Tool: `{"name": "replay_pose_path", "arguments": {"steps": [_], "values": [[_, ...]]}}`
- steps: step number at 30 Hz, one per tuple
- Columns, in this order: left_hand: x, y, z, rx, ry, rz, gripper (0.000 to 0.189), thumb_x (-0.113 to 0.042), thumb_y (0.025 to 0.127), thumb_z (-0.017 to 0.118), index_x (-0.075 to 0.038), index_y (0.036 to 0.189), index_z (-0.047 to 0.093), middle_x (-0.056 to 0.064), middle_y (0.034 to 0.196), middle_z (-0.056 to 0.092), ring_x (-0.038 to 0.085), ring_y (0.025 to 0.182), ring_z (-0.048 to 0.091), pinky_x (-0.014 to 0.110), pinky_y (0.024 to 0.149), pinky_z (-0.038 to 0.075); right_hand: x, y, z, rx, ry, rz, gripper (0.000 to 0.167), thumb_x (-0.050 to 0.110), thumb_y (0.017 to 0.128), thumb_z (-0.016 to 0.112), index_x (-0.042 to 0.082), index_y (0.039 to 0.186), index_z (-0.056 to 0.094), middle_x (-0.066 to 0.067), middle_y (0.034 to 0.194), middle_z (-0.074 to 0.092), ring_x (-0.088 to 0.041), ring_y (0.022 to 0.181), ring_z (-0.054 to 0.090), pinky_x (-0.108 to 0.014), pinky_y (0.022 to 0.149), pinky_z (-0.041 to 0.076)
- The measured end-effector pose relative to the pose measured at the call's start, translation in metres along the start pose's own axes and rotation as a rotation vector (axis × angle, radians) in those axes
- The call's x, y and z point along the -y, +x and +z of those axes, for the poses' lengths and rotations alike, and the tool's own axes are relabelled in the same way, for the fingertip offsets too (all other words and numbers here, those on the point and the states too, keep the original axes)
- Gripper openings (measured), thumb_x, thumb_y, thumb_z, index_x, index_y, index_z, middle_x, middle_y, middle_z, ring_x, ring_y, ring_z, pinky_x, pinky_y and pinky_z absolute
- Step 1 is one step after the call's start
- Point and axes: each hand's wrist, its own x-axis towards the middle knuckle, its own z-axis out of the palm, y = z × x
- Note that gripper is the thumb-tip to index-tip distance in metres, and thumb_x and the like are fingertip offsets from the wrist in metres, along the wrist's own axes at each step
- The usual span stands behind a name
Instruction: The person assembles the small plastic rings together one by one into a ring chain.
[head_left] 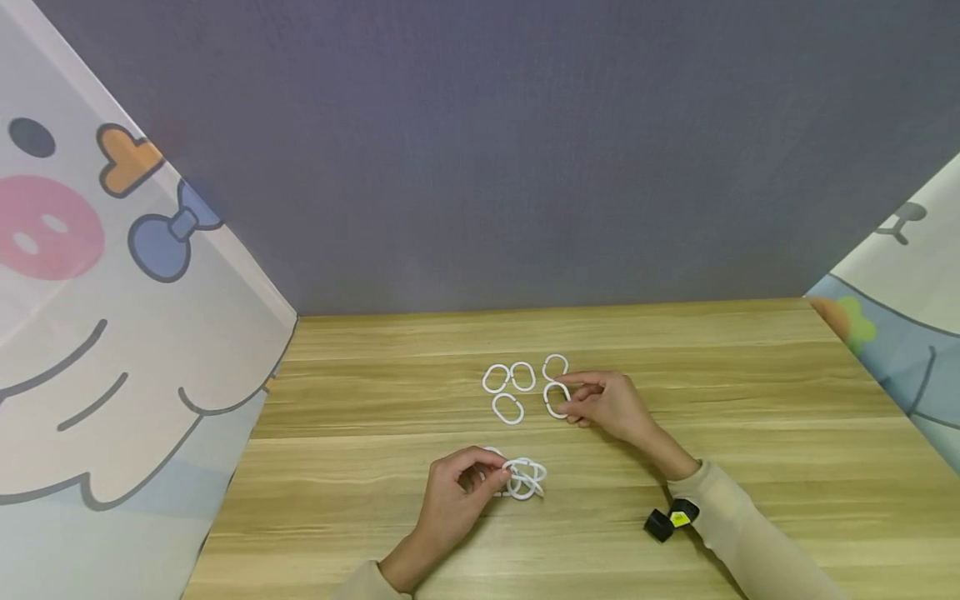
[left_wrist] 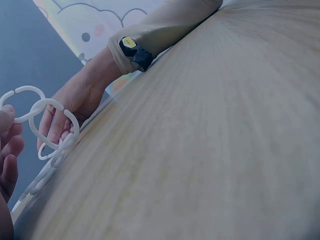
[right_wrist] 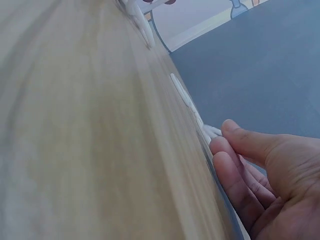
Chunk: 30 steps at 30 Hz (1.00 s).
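Note:
Several white plastic C-shaped rings, linked into a short chain [head_left: 533,478], hang from my left hand [head_left: 459,493], whose thumb and forefinger pinch one of them. In the left wrist view the linked rings [left_wrist: 51,102] show small gaps in their loops. Farther up the table, my right hand [head_left: 611,405] pinches a single white ring [head_left: 548,408] at its right side. Seen from the right wrist, thumb and forefinger meet on a white ring [right_wrist: 214,131]. Just beyond it lies another loose ring [head_left: 556,357], close to the right forefinger.
Left of the right hand, three more loose rings lie on the wooden table [head_left: 375,400], one of them a nearer ring [head_left: 495,403]. A grey panel [head_left: 525,167] rises behind the table's back edge. A black device [head_left: 660,526] is on the right sleeve.

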Motion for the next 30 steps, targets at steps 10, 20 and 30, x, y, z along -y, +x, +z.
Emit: {"name": "replay_pose_path", "arguments": {"steps": [10, 20, 30], "values": [[0.0, 0.0, 0.0, -0.006, 0.013, -0.001, 0.01, 0.002, 0.094, 0.086, -0.005, 0.1, 0.081, 0.009, 0.083, 0.077, 0.001, 0.071, 0.06, 0.021, 0.053, 0.049, 0.012, -0.006, 0.005, 0.005, -0.009, 0.053, 0.041, -0.002, 0.094, 0.086, -0.007, 0.133, 0.075, -0.019, 0.088, 0.082, -0.022, 0.067, 0.078, -0.035, 0.058, 0.065], [0.0, 0.0, 0.0, -0.006, 0.021, 0.009, 0.015, 0.006, 0.092, 0.085, -0.006, 0.1, 0.08, 0.008, 0.082, 0.076, 0.0, 0.068, 0.057, 0.022, 0.051, 0.048, 0.026, -0.017, 0.012, 0.027, -0.032, 0.048, 0.037, 0.001, 0.095, 0.086, -0.004, 0.131, 0.076, -0.015, 0.085, 0.081, -0.025, 0.067, 0.078, -0.035, 0.058, 0.065], [-0.001, 0.0, 0.0, -0.008, 0.027, 0.004, 0.014, 0.006, 0.093, 0.084, -0.007, 0.099, 0.081, 0.008, 0.081, 0.076, 0.0, 0.068, 0.058, 0.022, 0.051, 0.049, 0.037, -0.031, 0.017, 0.031, -0.03, 0.026, 0.036, -0.001, 0.097, 0.083, -0.007, 0.131, 0.074, -0.015, 0.086, 0.081, -0.027, 0.067, 0.077, -0.038, 0.06, 0.066]]}}
